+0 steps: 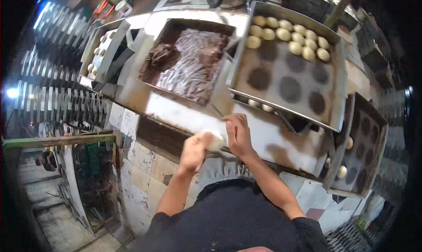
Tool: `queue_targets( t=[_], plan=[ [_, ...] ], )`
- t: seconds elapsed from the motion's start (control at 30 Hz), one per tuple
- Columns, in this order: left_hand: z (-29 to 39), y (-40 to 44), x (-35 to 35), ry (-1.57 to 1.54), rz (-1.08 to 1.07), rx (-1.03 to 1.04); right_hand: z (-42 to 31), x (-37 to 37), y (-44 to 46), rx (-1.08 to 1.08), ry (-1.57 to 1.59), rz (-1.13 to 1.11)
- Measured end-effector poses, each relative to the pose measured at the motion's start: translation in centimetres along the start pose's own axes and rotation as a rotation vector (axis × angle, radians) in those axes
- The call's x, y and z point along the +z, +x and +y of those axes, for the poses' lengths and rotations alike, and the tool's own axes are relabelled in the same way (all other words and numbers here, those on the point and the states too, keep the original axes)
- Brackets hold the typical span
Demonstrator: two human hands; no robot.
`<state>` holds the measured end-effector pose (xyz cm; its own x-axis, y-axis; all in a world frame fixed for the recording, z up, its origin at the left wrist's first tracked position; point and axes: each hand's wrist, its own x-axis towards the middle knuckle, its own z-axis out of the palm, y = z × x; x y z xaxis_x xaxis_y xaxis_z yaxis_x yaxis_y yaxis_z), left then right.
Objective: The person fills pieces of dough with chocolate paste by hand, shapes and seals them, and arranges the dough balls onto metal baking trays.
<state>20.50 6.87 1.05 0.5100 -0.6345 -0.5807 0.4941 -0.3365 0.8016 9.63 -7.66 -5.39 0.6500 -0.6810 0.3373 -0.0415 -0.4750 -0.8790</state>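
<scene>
My left hand [193,153] is closed around a pale piece of dough [215,142], held above the front edge of the white worktop. Close beside it, my right hand [238,135] has its fingers curled. A thin dark line, perhaps a stick-like tool, shows by its fingertips; motion blur hides what it grips. Just beyond my hands lies a rectangular tray [151,85] holding a brown, paste-like mass [189,60] with pale, shiny ridges. To the right, a large metal tray [288,109] carries rows of round dough balls [283,34] at its far end and dark round marks nearer me.
A second tray [340,147] with a few dough balls [342,172] sits at the far right. On the left stands a narrow tray [103,60] with several balls. More dough balls show under the large tray. The tiled counter front [145,164] drops away before me.
</scene>
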Motion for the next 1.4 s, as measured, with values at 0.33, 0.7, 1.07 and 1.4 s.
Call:
queue_targets(
  t=[0.33, 0.7, 1.07, 1.4],
  plan=[
    [9.1, 17.6, -20.3, -0.568, 0.015, 0.161, -0.6, 12.7, 9.5, 0.321, -0.468, 0.057],
    [10.2, 19.9, -22.8, -0.544, -0.127, 0.037, 4.0, 21.6, 18.8, 0.756, -0.538, -0.103],
    [10.7, 20.5, -16.1, -0.75, -0.337, -0.289, -4.5, 17.8, 13.2, 0.466, -0.024, 0.187],
    [6.5, 15.4, -11.4, -0.48, -0.552, 0.067, 3.8, 8.7, 3.3, 0.391, -0.206, 0.113]
  ],
)
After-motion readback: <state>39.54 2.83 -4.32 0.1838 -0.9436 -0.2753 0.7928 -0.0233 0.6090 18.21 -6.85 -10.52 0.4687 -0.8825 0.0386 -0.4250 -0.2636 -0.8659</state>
